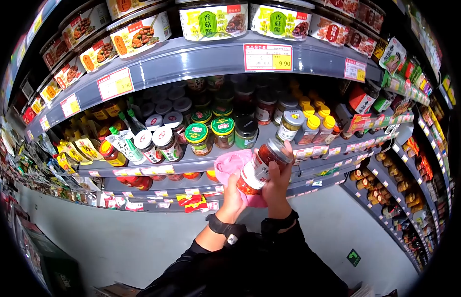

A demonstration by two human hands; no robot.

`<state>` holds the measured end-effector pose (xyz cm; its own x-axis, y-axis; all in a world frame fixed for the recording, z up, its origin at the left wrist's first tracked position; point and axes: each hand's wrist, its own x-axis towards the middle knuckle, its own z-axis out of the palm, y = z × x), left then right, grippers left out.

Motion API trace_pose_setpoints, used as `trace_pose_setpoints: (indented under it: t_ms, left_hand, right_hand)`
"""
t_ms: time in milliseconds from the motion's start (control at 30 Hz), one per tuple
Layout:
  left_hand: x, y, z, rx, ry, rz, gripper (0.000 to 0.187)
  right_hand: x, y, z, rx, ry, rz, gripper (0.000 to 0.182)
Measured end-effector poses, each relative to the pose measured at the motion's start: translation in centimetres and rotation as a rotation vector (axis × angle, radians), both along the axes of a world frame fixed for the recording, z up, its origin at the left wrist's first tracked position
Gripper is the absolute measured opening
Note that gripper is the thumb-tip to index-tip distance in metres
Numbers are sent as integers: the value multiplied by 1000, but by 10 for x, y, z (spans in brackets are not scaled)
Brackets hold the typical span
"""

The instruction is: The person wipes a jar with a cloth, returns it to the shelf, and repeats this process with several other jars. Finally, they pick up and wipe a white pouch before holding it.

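Note:
A glass jar with a silver lid, a white label and red contents is held up at a tilt in front of the shelf, its lid end towards the upper right. My right hand is closed around its upper side, below the lid. Under and behind the jar, my left hand grips a pink cloth, which lies against the glass. Part of the jar is covered by my fingers. Just beyond it on the shelf stand a dark-lidded jar and a jar with a pale lid.
Green-lidded jars, white-lidded jars and yellow-capped bottles line the shelf. An upper shelf edge with price tags juts out above them. More shelving curves along the right, above a grey floor.

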<state>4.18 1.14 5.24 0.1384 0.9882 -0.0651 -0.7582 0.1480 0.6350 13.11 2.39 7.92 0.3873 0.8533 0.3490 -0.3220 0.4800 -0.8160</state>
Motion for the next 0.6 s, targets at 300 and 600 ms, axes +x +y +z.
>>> trace_pose_setpoints:
  t_ms: [300, 600]
  left_hand:
    - [-15, -1, 8, -218, -29, 378, 45]
    - [-31, 2, 29, -101, -15, 261, 57]
  right_hand:
    - [-19, 1, -3, 129, 482, 559, 71]
    - [-28, 15, -2, 76, 652, 781, 66]
